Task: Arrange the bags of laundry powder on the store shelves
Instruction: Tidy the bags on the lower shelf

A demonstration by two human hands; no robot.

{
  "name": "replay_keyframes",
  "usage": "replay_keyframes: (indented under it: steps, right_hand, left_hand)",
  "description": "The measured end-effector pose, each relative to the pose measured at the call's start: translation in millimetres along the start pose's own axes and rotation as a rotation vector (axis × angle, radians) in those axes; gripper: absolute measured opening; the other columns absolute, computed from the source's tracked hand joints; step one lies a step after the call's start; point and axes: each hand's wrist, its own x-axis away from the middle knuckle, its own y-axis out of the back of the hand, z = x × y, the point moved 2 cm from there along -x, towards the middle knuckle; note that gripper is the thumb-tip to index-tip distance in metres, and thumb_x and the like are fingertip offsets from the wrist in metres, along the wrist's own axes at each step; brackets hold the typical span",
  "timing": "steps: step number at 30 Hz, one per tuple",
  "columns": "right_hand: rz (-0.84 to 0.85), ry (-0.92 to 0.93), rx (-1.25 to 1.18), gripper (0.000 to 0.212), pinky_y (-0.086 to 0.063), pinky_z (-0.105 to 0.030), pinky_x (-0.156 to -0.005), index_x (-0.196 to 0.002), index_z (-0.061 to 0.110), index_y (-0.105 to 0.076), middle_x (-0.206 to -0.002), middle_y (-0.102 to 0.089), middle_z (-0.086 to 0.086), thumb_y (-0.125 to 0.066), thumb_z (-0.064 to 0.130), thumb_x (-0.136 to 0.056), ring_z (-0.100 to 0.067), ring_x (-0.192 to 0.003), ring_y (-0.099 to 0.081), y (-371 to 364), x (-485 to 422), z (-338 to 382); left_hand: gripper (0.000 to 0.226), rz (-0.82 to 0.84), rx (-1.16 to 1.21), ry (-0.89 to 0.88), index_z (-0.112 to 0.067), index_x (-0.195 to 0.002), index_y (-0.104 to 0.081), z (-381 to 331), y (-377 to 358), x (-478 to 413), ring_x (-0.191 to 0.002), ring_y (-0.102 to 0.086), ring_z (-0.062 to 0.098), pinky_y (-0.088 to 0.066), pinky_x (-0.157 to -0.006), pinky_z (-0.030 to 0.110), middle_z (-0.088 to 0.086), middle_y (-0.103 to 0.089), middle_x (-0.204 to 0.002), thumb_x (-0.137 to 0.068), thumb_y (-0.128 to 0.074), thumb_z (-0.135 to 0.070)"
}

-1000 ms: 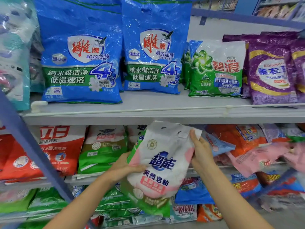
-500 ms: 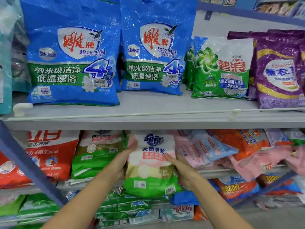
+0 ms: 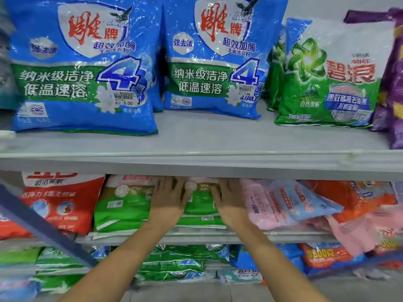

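Note:
A white, pink and green bag of laundry powder point(image 3: 199, 203) stands on the middle shelf point(image 3: 202, 236), set back between other bags. My left hand point(image 3: 169, 202) lies flat against its left side with straight fingers. My right hand point(image 3: 229, 203) presses its right side the same way. The bag's top is hidden under the upper shelf edge point(image 3: 200, 164).
A matching green bag point(image 3: 124, 203) and a red bag point(image 3: 58, 201) stand to the left. Pink and blue bags point(image 3: 283, 203) lean untidily on the right, orange ones behind. Large blue bags point(image 3: 82, 68) and a green Ariel bag point(image 3: 327, 79) fill the upper shelf. A blue bar point(image 3: 43, 227) slants across the lower left.
The bag was held in front of the shelf, then went into the middle shelf slot. My hands moved from gripping it to pressing flat on it, and the camera came closer.

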Motion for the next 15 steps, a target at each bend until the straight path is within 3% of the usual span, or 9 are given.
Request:
replay_keyframes:
  steps: [3,5,8,10,13,15]
  right_hand:
    - [-0.087,0.138,0.155,0.051,-0.042,-0.053,-0.101,-0.131,0.015,-0.055,-0.131,-0.058,-0.012,-0.038,0.040,-0.090,-0.033,-0.123,-0.053,-3,11,1]
    - [-0.079,0.147,0.233,0.054,-0.046,-0.053,-0.097,-0.131,0.016,-0.056,-0.128,-0.060,-0.010,-0.038,0.042,-0.087,-0.030,-0.119,-0.057,-4,14,0]
    - [-0.069,0.136,0.270,0.055,-0.045,-0.053,-0.097,-0.132,0.018,-0.054,-0.129,-0.060,-0.010,-0.038,0.044,-0.087,-0.029,-0.120,-0.056,1,16,3]
    - [-0.123,0.158,0.288,0.055,-0.045,-0.055,-0.097,-0.133,0.017,-0.054,-0.130,-0.059,-0.012,-0.049,0.045,-0.086,-0.031,-0.121,-0.055,9,19,4]
    - [-0.235,0.149,0.181,0.055,-0.043,-0.052,-0.101,-0.129,0.011,-0.057,-0.126,-0.061,-0.015,-0.068,0.034,-0.081,-0.034,-0.119,-0.056,27,39,-13]
    - [-0.329,0.169,0.166,0.042,-0.038,-0.043,-0.100,-0.119,0.011,-0.061,-0.118,-0.063,-0.010,-0.057,0.031,-0.083,-0.031,-0.108,-0.061,42,57,-39]
  left_hand:
    - [0.100,0.124,-0.140,-0.061,-0.027,-0.147,-0.030,7,-4,-4,-0.138,-0.034,0.032,-0.024,-0.114,0.044,0.013,-0.040,-0.147,-0.076,0.022,-0.074]
    - [0.103,0.159,-0.164,-0.051,-0.033,-0.150,-0.018,11,-8,-4,-0.144,-0.024,0.030,-0.021,-0.115,0.045,0.010,-0.028,-0.155,-0.069,0.026,-0.077]
    - [0.078,0.212,-0.149,-0.030,-0.039,-0.150,0.000,12,-7,-4,-0.148,-0.007,0.025,-0.018,-0.116,0.045,0.003,-0.009,-0.161,-0.080,0.007,-0.072]
    - [0.065,0.231,-0.147,-0.037,-0.040,-0.150,0.004,13,-4,-2,-0.148,-0.001,0.022,-0.011,-0.118,0.044,-0.001,-0.002,-0.161,-0.091,-0.011,-0.065]
    - [0.061,0.110,-0.060,-0.047,-0.030,-0.151,-0.018,8,11,12,-0.147,-0.014,0.026,-0.016,-0.118,0.044,0.002,-0.016,-0.159,-0.096,-0.033,-0.054]
    - [0.054,-0.037,0.036,-0.052,-0.016,-0.141,-0.043,-2,22,27,-0.135,-0.037,0.032,-0.032,-0.112,0.047,0.009,-0.037,-0.150,-0.093,-0.054,-0.038]
